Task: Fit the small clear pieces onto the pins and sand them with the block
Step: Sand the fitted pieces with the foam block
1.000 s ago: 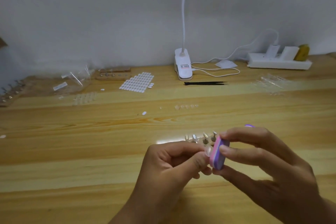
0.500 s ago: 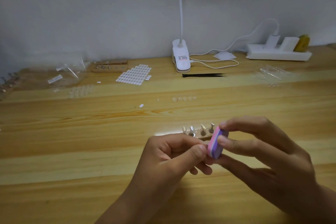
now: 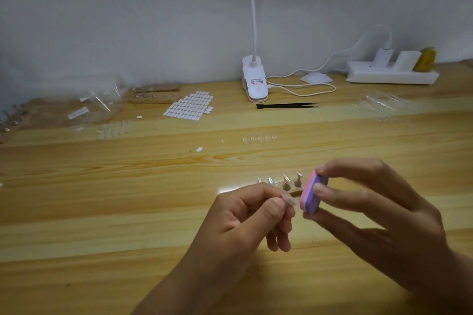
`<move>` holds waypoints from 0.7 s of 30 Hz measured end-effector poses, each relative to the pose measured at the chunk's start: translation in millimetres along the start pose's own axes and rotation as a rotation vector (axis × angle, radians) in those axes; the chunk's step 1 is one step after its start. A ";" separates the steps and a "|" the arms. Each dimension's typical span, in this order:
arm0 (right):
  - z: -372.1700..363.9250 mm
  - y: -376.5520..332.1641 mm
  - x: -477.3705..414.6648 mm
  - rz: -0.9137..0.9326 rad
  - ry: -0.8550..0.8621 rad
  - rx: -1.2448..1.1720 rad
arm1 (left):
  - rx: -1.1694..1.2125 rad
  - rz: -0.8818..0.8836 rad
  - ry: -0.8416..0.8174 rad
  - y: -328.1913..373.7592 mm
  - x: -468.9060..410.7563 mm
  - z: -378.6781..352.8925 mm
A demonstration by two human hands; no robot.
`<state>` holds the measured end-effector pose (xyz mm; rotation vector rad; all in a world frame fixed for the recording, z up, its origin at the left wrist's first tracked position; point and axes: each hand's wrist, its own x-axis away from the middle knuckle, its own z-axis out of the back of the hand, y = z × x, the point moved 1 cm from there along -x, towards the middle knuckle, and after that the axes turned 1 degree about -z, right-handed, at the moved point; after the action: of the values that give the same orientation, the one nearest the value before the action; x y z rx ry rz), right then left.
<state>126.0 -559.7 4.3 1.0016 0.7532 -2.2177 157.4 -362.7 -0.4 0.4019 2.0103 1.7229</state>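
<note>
My left hand (image 3: 245,215) pinches a small clear piece (image 3: 290,200) between thumb and forefinger; whether a pin carries it is hidden by the fingers. My right hand (image 3: 368,212) grips a pink and purple sanding block (image 3: 311,193), its pink face turned to the clear piece and very close to it. Just behind both hands a wooden pin holder (image 3: 281,185) lies on the table with several metal pins standing in it. A short row of loose clear pieces (image 3: 259,138) lies farther back on the wood.
At the back stand a white clip lamp (image 3: 254,82) with its cable, black tweezers (image 3: 286,105), a white power strip (image 3: 391,75), a sheet of white adhesive tabs (image 3: 190,107), a second pin holder (image 3: 153,96), and plastic bags (image 3: 97,107) on the left.
The clear piece now shows beyond my left fingertips, where half a second ago the fingers covered it. The block stays against it with only slight shifts of both hands.
</note>
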 end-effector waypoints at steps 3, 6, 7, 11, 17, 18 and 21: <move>-0.5 -4.1 1.2 0.000 0.028 -0.034 | 0.021 0.010 -0.042 1.1 0.1 -1.8; -2.2 -7.8 3.3 0.064 -0.002 -0.014 | 0.051 0.023 -0.095 1.2 1.0 -4.7; -1.4 -6.0 2.5 0.055 -0.001 -0.002 | 0.055 0.029 -0.103 1.0 1.0 -4.5; -1.2 -5.4 1.7 0.019 0.024 -0.008 | 0.047 0.021 -0.099 1.4 0.6 -3.4; -3.3 3.6 4.4 0.034 -0.004 0.019 | 0.043 0.013 -0.124 -2.4 0.8 -0.8; -3.4 8.7 2.7 0.000 -0.012 0.025 | 0.037 0.006 -0.102 -1.5 -0.1 0.7; -2.1 24.6 -1.3 -0.148 -0.104 0.090 | -0.065 -0.051 0.143 -3.3 -4.3 12.0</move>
<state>144.9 -574.4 -1.9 0.8899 0.7063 -2.4304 167.5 -355.2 -4.3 0.2101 2.0381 1.8258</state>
